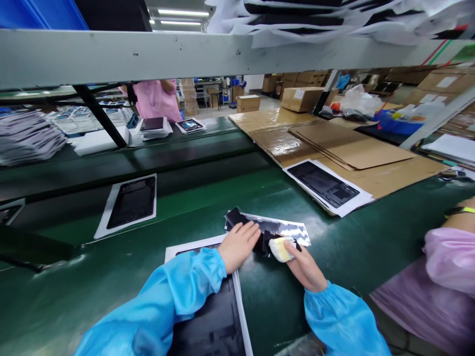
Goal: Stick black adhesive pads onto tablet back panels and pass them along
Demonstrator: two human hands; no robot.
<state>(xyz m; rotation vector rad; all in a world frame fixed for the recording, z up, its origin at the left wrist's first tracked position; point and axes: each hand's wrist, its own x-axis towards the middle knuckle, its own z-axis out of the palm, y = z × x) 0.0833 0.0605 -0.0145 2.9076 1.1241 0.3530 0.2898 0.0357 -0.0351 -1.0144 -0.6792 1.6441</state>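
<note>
A small yellow sponge [281, 249] sits in the right hand [306, 267], and the fingers curl in close around it. The sponge is pushed against some black pieces [233, 217] lying on a shiny sheet [295, 230]. The left hand [238, 245] lies flat on those pieces, its fingers open and holding nothing. All of this is on a green work belt [74, 291]. A dark panel on white paper [210, 316] lies under the left blue sleeve [185, 282], and another dark panel on white paper [129, 205] lies farther off. A pink sleeve [451, 262] from another person is near on the right.

The thin sheet could slide if the left hand presses less. The black pieces could tear or bend if the sponge pushes too hard. The blue sleeve could rub the panel and mark it. The person nearby could bump the work.
</note>
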